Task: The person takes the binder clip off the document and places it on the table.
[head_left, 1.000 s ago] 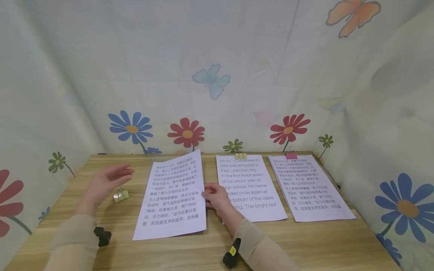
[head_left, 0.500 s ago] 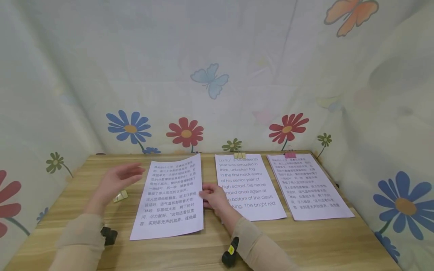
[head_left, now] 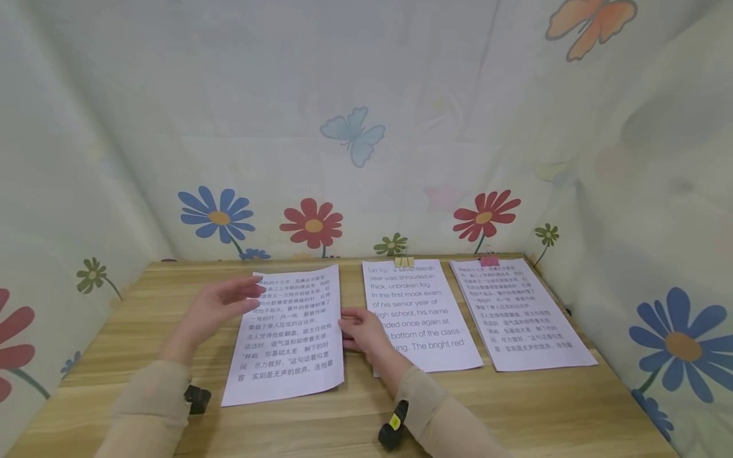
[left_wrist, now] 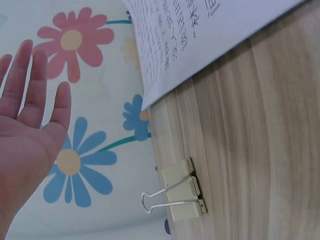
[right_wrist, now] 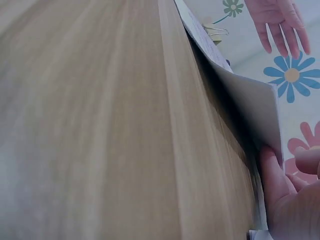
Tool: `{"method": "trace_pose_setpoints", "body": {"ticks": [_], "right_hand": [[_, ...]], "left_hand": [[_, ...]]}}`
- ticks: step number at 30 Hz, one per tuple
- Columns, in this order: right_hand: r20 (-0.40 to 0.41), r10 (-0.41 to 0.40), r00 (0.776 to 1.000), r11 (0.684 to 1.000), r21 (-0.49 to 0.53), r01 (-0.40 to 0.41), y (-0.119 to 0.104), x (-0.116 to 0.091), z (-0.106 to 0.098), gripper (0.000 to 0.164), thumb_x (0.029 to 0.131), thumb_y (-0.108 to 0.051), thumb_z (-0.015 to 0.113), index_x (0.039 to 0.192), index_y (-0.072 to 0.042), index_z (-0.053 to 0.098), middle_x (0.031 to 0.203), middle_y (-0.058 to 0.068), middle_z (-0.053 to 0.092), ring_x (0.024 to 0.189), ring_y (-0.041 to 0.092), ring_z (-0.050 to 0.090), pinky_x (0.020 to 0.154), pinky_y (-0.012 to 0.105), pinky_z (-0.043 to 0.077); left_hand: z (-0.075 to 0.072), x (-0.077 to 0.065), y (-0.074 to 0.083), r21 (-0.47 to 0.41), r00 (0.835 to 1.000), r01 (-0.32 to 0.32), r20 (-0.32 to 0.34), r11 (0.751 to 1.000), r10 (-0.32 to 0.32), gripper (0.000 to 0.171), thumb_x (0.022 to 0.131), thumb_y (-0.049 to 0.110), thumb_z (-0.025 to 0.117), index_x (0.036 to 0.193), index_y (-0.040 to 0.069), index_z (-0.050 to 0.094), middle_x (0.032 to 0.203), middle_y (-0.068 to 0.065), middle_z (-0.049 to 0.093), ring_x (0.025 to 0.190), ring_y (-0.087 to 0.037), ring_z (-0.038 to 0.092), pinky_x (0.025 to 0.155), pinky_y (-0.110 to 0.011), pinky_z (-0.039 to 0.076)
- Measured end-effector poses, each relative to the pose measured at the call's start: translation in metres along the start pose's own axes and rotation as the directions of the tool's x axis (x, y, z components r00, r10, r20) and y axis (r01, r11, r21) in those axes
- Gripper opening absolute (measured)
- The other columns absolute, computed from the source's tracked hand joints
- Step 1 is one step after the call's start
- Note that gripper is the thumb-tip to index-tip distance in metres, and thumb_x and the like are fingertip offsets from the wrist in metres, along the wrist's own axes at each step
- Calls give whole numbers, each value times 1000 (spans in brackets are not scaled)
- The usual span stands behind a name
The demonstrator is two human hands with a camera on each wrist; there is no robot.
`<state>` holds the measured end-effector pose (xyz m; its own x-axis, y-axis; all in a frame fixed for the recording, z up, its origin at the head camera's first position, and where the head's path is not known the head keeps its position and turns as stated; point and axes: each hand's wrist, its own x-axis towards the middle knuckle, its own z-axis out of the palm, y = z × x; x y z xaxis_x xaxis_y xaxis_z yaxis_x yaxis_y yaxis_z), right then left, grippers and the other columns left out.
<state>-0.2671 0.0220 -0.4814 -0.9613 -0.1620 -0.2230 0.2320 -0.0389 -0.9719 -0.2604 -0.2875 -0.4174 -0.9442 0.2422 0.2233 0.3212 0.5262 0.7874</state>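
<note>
My right hand (head_left: 366, 337) pinches the right edge of a stack of printed paper (head_left: 286, 343). In the right wrist view, that edge is lifted off the table, with a finger behind it. My left hand (head_left: 220, 305) is raised over the stack's upper left side, fingers extended and holding nothing. A pale yellow binder clip (left_wrist: 181, 192) lies on the table in the left wrist view, apart from the left hand (left_wrist: 30, 125); in the head view it is hidden by that hand and arm.
Right of the held stack lies an English printed stack (head_left: 424, 318) under a yellow binder clip (head_left: 404, 261). Farther right is another stack (head_left: 527, 318) with a pink binder clip (head_left: 489, 260). A flower-patterned cloth (head_left: 258, 159) stands behind the wooden table (head_left: 321, 432).
My left hand has moved right, from beside the stack to over its upper left side. The raised top right corner of the stack has come down. My right hand keeps its pinch.
</note>
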Motion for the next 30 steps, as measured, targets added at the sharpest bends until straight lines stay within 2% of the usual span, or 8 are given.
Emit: {"method": "trace_pose_setpoints", "body": {"ticks": [8, 13, 18, 21, 27, 30], "right_hand": [[15, -75, 997, 997, 21, 74, -11, -12, -10, 44, 94, -3, 64, 135, 8, 51, 118, 27, 63, 104, 38, 66, 83, 42, 57], [24, -145, 989, 989, -33, 146, -16, -20, -21, 45, 95, -7, 64, 136, 8, 50, 119, 28, 63, 107, 41, 64, 87, 47, 55], [27, -192, 981, 971, -141, 194, -20, -25, -38, 48, 96, -16, 66, 138, 3, 51, 116, 24, 66, 107, 37, 65, 88, 43, 55], [20, -215, 976, 953, -215, 214, -22, -26, -51, 48, 96, -19, 67, 138, 0, 53, 113, 19, 68, 104, 32, 66, 88, 39, 55], [-26, -262, 965, 915, -324, 240, -24, -29, -77, 43, 94, -16, 68, 135, -7, 59, 105, 6, 72, 101, 21, 66, 90, 37, 54], [-40, -266, 963, 907, -350, 236, -26, -30, -90, 44, 94, -15, 70, 135, -8, 58, 107, 5, 71, 104, 22, 66, 93, 38, 52]], "left_hand": [[14, 4, 13, -1, 998, -61, 27, 998, 61, 49, 91, 25, 74, 136, 15, 60, 121, -7, 68, 115, -29, 62, 87, -24, 51], [30, 7, 25, 53, 993, -120, 11, 991, 120, 46, 92, 21, 73, 135, 12, 61, 118, -6, 70, 112, -28, 64, 88, -32, 53], [52, 9, 37, 24, 996, -88, -19, 996, 89, 42, 93, 21, 72, 132, 11, 62, 118, -5, 70, 113, -29, 63, 93, -47, 52], [64, 9, 43, 4, 998, -58, -21, 998, 58, 42, 92, 24, 72, 131, 11, 63, 117, -4, 70, 115, -29, 62, 94, -51, 51], [83, 8, 52, -21, 1000, -10, -6, 1000, 10, 44, 92, 25, 73, 132, 13, 62, 120, -3, 68, 118, -28, 60, 98, -52, 48], [91, 8, 54, -5, 1000, 10, -2, 1000, -10, 45, 91, 25, 73, 133, 14, 61, 121, -3, 68, 116, -26, 61, 98, -50, 49]]}}
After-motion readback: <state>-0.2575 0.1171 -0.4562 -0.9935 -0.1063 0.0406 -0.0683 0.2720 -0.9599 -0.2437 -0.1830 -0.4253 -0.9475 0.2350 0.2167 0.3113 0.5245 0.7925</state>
